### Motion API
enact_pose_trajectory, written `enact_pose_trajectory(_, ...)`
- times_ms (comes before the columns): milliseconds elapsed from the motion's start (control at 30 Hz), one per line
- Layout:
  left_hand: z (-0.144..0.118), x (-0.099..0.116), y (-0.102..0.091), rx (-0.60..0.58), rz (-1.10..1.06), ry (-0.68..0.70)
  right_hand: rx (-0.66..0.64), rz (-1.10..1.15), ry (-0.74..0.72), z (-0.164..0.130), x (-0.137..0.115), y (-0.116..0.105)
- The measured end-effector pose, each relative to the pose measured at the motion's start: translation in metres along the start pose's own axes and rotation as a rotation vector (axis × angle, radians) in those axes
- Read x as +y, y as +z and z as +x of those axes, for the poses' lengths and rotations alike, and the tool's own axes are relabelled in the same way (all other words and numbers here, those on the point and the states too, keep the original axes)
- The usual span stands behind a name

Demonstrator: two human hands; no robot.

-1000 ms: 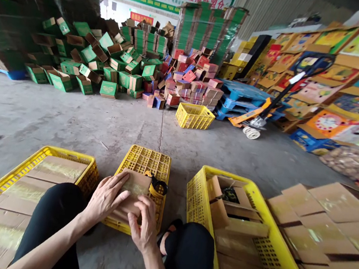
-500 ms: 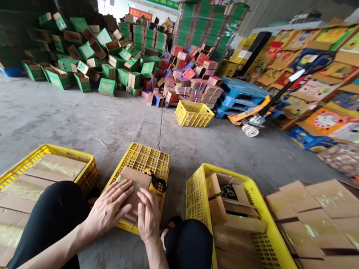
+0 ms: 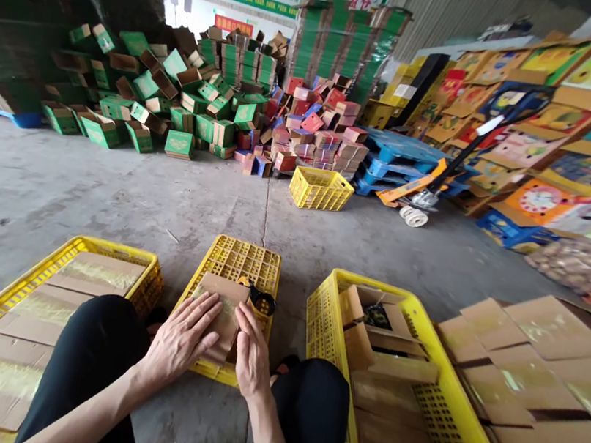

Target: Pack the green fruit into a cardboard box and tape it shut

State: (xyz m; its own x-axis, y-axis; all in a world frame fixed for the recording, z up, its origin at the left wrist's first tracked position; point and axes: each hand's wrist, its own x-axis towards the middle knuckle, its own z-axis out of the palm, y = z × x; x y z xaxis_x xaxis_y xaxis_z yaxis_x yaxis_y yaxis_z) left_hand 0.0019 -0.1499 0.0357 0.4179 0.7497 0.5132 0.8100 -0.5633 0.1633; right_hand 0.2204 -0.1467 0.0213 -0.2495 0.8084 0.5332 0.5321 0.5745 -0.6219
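Observation:
A small brown cardboard box with a strip of clear tape along its top rests on an upturned yellow crate between my knees. My left hand lies flat across the box's left part, fingers stretched out. At the box's right edge my right hand touches it with fingers extended and close together, the thumb partly hidden. Just beyond the right fingertips, a tape dispenser in yellow and black lies on the crate.
To the left, a yellow crate holds taped boxes. Another crate on my right contains an open box and flattened-looking cardboard. Taped boxes are grouped farther right. Beyond are a yellow basket, a pallet jack and piled green cartons.
My right hand has shifted slightly right and turned more edge-on along the box's side. The left hand stays flat on top. The view has moved a little.

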Motion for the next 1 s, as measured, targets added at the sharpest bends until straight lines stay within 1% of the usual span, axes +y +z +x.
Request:
enact_pose_trajectory(67, 0.0, 0.001, 0.0, 0.0, 0.008, -0.001, -0.004, 0.023, 0.016, -0.008, -0.005, -0.004)
enact_pose_trajectory(200, 0.0, 0.003, 0.0, -0.005, 0.037, 0.001, 0.04, 0.053, 0.044, -0.022, -0.015, -0.005)
enact_pose_trajectory(333, 0.0, 0.005, -0.001, -0.026, 0.085, 0.006, 0.074, 0.087, 0.068, -0.029, -0.021, -0.006)
enact_pose_trajectory(500, 0.002, 0.015, -0.003, -0.039, 0.11, 0.032, 0.116, 0.105, 0.078, -0.029, -0.024, -0.007)
enact_pose_trajectory(567, 0.005, 0.02, -0.002, -0.048, 0.11, 0.021, 0.136, 0.095, 0.079, -0.029, -0.024, -0.005)
enact_pose_trajectory(667, 0.015, 0.026, 0.002, -0.072, 0.063, -0.001, 0.168, 0.088, 0.076, -0.029, -0.024, 0.0)
enact_pose_trajectory(733, 0.024, 0.028, 0.006, -0.097, 0.016, 0.012, 0.187, 0.088, 0.07, -0.028, -0.025, 0.002)
enact_pose_trajectory(833, 0.035, 0.03, 0.012, -0.128, -0.025, 0.039, 0.181, 0.084, 0.06, -0.026, -0.027, 0.003)
enact_pose_trajectory(900, 0.038, 0.031, 0.015, -0.13, -0.034, 0.05, 0.181, 0.078, 0.06, -0.024, -0.028, 0.003)
enact_pose_trajectory(1000, 0.038, 0.032, 0.018, -0.1, -0.043, 0.055, 0.202, 0.073, 0.065, -0.022, -0.027, 0.004)
